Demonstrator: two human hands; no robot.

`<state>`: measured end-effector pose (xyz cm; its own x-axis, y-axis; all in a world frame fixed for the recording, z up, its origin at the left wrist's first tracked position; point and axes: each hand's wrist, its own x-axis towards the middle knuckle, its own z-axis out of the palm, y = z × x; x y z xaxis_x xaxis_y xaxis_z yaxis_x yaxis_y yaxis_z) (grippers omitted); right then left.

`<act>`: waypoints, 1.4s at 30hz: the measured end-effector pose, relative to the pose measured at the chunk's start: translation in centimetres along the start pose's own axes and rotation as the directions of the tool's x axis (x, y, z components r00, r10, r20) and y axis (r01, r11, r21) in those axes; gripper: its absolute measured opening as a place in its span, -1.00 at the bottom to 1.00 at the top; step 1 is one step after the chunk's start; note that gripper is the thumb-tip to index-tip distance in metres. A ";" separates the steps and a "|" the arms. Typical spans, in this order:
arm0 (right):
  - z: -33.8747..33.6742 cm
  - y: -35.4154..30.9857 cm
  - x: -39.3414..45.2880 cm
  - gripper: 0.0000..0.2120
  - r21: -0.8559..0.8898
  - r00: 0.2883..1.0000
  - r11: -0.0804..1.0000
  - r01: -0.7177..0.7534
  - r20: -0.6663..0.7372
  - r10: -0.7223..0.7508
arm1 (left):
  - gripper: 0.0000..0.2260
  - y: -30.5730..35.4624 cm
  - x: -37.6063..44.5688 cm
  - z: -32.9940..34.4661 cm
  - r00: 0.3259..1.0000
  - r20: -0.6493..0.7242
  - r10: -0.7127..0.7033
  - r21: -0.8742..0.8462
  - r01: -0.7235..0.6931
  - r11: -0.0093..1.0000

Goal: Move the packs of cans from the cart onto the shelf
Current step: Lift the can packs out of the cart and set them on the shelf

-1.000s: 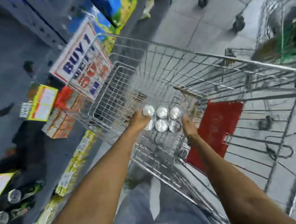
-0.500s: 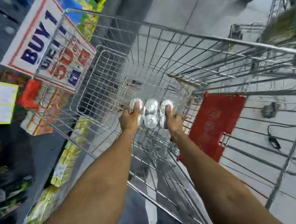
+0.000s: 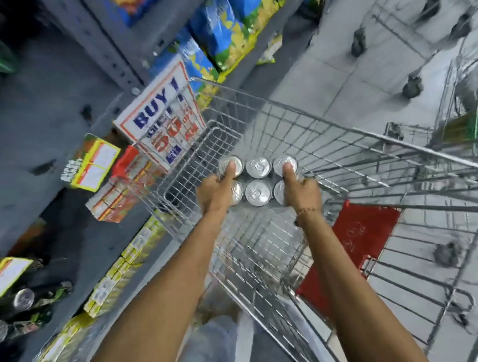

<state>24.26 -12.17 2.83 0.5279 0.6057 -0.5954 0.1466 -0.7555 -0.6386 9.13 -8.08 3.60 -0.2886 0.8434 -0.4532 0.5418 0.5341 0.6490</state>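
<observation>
A pack of cans (image 3: pixel 258 180) with silver tops, two rows of three, is held above the basket of a wire shopping cart (image 3: pixel 345 141). My left hand (image 3: pixel 217 191) grips the pack's left side, thumb on a can top. My right hand (image 3: pixel 298 189) grips its right side, thumb on another top. The grey metal shelf (image 3: pixel 63 157) runs along the left, with dark cans (image 3: pixel 24 299) on a lower level.
A "BUY 1" sign (image 3: pixel 165 123) hangs at the shelf edge beside the cart. Orange boxes (image 3: pixel 114 204) and yellow packs (image 3: pixel 116 283) fill the shelf. Blue snack bags (image 3: pixel 234 26) stand behind. A red flap (image 3: pixel 362 236) sits on the cart's seat. More carts (image 3: pixel 474 275) crowd the right.
Both hands closed on the pack's sides and have raised it from the cart's bottom to near the rim. The view tilted up, showing more shelf.
</observation>
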 end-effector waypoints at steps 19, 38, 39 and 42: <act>9.2 -25.8 -20.5 -0.22 -0.055 0.750 0.768 0.638 0.269 -0.604 | -0.41 0.5 -5.0 -35.3 0.903 -0.425 0.061 -0.125 -0.126 0.984; 23.0 -36.1 -16.7 -0.23 -0.031 0.542 0.653 0.757 0.588 -0.601 | -0.49 0.0 2.5 -38.5 0.784 -0.558 -0.271 -0.385 0.044 0.922; 23.3 -36.3 -16.5 -0.21 -0.021 0.530 0.649 0.760 0.599 -0.600 | -0.47 0.1 2.8 -38.4 0.776 -0.565 -0.280 -0.384 0.053 0.922; 23.8 -36.6 -16.1 -0.19 -0.046 0.540 0.654 0.755 0.610 -0.580 | -0.43 0.1 3.9 -37.7 0.760 -0.573 -0.306 -0.386 0.079 0.919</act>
<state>-9.52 11.62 24.21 -0.3107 0.9175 -0.2485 0.5325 -0.0485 -0.8450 -21.72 -2.55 24.93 -0.8379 0.5108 -0.1925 0.1703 0.5797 0.7968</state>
